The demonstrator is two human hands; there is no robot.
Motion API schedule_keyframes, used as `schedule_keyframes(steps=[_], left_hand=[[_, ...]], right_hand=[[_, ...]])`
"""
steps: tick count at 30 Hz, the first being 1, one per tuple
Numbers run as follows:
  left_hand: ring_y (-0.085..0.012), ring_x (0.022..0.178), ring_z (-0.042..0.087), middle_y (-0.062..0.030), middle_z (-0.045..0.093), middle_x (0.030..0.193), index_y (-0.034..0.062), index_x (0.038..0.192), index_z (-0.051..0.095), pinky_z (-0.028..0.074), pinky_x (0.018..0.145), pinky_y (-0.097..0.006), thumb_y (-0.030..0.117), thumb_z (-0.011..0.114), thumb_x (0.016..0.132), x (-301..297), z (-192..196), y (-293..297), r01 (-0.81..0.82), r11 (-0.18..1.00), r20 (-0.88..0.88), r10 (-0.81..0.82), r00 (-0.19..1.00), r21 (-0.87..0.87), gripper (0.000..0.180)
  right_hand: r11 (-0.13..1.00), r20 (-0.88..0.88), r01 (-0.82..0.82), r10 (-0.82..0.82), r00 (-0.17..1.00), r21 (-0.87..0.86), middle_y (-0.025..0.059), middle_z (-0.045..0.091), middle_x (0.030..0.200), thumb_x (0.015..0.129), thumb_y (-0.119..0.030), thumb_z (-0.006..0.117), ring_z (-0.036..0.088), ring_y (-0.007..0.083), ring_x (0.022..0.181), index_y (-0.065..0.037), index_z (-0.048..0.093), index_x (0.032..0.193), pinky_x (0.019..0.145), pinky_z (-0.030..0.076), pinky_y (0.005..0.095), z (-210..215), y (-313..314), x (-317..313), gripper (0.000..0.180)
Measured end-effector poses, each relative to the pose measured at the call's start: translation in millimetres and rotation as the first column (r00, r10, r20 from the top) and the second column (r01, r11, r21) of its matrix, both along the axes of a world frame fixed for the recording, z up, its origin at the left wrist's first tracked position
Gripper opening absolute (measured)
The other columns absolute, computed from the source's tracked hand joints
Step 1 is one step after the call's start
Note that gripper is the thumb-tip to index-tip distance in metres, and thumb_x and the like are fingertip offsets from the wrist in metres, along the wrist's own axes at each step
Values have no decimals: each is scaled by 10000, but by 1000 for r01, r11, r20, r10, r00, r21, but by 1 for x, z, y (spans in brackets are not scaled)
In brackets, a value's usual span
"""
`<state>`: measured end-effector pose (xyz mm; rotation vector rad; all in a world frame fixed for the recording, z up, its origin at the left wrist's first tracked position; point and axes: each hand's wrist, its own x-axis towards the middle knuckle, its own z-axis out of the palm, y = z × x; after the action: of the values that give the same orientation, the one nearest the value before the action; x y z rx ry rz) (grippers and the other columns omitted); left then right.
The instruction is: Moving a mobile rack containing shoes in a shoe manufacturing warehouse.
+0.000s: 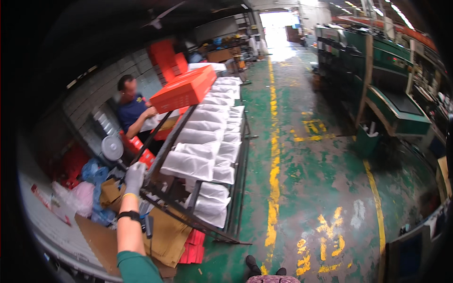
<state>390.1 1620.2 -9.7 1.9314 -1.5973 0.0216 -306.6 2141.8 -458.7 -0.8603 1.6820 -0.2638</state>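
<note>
My left hand, in a light grey glove, is closed around the near left end of a dark metal rack's frame. The fingertips are partly hidden. Rows of white, thin-wrapped packets lie overlapping on the rack's sloping top, and more white packets show on a lower level. A large orange box rests over the rack's far left part. My right hand is out of the picture.
Beyond the rack's left side stands a person in a dark blue shirt. Flattened cardboard, plastic bags and a round grey fan crowd the left. A green floor aisle with a yellow line runs right of the rack; green machinery stands farther right.
</note>
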Motion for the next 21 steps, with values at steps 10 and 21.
schedule_keyframes(steps=[10,21], left_hand=[[-88,501,490,-22,559,574,72,777,632,374,469,-274,220,523,883,37,-16,10,39,999,-321,-47,946,-29,212],[-72,478,455,-5,529,571,52,744,582,349,459,-245,192,497,919,22,-15,-7,98,987,-361,-138,922,-129,239]], right_hand=[[980,-37,113,-109,993,166,108,581,573,839,-280,558,555,231,515,-11,633,669,488,428,397,25,-25,-9,328],[921,-387,-380,322,864,-82,185,677,807,897,-336,432,661,341,758,-82,696,779,678,496,454,-63,0,-13,385]])
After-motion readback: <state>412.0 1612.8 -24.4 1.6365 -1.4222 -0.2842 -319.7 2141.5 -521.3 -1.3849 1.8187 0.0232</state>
